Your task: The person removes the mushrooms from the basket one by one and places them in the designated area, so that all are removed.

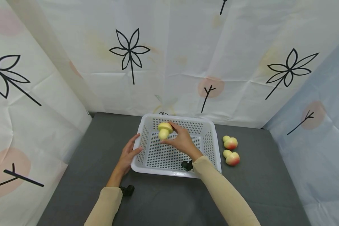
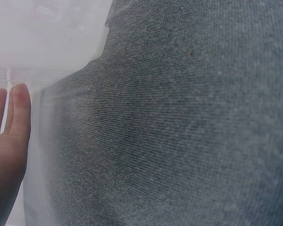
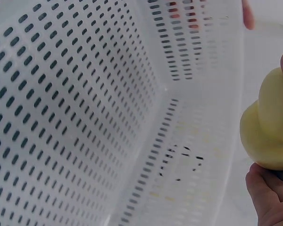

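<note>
In the head view, my right hand [image 1: 183, 141] pinches a yellow model mushroom [image 1: 164, 130] between thumb and fingers, above the white plastic basket [image 1: 176, 173]. The right wrist view shows the mushroom [image 3: 269, 127] close up, with its rounded cap and paler stem, partly cut off by the frame. At the basket's left side, my left hand [image 1: 127, 157] grips the rim, thumb over the edge and fingers along the outside. The left wrist view has those fingers [image 2: 20, 108] close against the basket's outer wall.
Two yellow-and-red model mushrooms [image 1: 230, 143] lie on the dark grey table [image 1: 164, 201] right of the basket. White cloth walls [image 1: 169, 56] with printed flowers stand at the back and sides. Perforated slots line the basket's floor and walls.
</note>
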Demonstrator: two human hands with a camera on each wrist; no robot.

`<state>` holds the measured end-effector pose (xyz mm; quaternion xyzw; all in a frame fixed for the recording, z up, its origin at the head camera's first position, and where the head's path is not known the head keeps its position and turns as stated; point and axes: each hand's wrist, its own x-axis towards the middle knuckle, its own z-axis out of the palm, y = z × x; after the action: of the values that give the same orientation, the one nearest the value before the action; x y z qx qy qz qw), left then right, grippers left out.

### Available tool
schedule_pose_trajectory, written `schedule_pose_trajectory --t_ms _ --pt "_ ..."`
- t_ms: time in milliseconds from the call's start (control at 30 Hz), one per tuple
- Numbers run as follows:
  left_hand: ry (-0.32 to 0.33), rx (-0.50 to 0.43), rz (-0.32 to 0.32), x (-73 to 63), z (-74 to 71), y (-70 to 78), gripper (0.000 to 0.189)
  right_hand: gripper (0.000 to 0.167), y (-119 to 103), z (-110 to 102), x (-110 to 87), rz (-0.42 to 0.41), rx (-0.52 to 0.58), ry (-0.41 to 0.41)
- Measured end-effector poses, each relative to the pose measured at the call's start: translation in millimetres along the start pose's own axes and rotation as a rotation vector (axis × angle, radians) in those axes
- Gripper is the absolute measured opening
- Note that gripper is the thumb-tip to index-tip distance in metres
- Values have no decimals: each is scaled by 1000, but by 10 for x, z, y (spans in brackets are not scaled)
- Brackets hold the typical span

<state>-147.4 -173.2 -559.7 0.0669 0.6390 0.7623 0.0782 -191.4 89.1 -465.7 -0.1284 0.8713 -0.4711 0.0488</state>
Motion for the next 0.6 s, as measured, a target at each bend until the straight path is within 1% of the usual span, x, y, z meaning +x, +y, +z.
schedule_pose_trajectory --t_ms 300,433,600 --pt "-2 -3 11 -7 3 0 67 98 -32 -272 -187 -69 -36 46" --pt "-2 -6 8 -12 9 14 67 97 -41 -374 -267 -100 -59 75" --pt "0 -17 7 -15 16 26 67 95 -23 -508 -373 -159 -72 113"
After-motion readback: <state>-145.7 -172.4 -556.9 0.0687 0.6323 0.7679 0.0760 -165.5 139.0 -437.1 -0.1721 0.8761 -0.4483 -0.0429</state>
